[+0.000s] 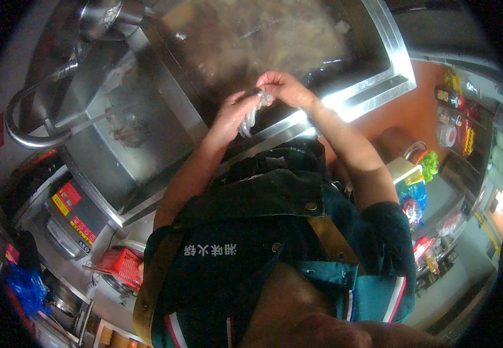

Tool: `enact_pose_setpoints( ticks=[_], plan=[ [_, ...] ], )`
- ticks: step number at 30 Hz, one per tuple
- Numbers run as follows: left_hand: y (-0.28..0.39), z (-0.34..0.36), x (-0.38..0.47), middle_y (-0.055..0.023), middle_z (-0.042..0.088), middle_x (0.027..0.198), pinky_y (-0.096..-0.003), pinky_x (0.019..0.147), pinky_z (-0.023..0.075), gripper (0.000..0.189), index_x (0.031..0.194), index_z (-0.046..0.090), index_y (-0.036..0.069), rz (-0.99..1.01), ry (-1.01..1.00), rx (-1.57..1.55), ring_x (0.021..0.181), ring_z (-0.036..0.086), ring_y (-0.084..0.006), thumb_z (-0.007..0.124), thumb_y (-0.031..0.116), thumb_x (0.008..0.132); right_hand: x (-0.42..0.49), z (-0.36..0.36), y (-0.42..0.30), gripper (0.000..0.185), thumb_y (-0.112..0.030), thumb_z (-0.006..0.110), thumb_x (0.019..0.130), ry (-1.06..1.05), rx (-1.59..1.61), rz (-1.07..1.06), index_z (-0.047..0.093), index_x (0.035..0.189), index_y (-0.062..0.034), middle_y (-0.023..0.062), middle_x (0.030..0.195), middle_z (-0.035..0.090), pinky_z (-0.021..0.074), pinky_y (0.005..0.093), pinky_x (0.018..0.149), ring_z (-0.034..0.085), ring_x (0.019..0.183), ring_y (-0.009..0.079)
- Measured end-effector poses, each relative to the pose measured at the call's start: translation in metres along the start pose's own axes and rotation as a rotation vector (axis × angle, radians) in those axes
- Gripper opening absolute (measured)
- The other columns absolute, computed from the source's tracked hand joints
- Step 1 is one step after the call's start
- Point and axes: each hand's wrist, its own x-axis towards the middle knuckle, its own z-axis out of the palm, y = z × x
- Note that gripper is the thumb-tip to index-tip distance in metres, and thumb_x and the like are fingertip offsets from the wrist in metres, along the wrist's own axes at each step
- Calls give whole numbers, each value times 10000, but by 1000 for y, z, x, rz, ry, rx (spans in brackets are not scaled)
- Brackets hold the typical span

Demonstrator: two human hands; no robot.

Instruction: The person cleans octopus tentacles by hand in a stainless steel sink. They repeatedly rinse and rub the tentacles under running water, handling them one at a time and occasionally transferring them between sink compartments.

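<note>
My left hand point(234, 112) and my right hand point(287, 90) are close together over the near edge of a dark sink basin point(343, 48) with a broad metal rim. Between them is a small bunched, pale translucent thing point(251, 117); whether it is plastic film or food cannot be told. The left hand's fingers and thumb grip it, and it hangs down past the palm. The right hand's fingertips pinch at its upper end. Cloudy, greyish-brown water point(260, 39) lies in the basin beyond the hands.
A second stainless steel basin point(147, 117) adjoins on the left, with dark residue inside. A curved metal faucet point(38, 141) arches over it. A red plastic basket point(120, 265) stands lower left. Leafy greens point(429, 166), a blue plastic bag point(413, 195) and shelved containers point(447, 135) are at right.
</note>
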Motion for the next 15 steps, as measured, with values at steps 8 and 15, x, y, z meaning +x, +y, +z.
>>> enact_pose_setpoints(
  ticks=[8, 15],
  plan=[
    [-10, -9, 7, -21, 602, 850, -216, 675, 403, 232, 954, 593, 11, 48, -8, 113, 748, 537, -86, 518, 147, 781, 0, 2, 2, 94, -53, 501, 856, 32, -59, -6, 557, 923, -17, 23, 775, 576, 457, 228, 589, 534, 652, 100],
    [-12, -9, 10, -11, 590, 815, -210, 624, 399, 216, 908, 592, 24, 72, 17, 98, 710, 524, -75, 565, 200, 784, 2, 5, 0, 86, -66, 565, 813, 122, -193, 29, 586, 893, -40, 24, 784, 579, 453, 246, 585, 547, 658, 110]
  ],
)
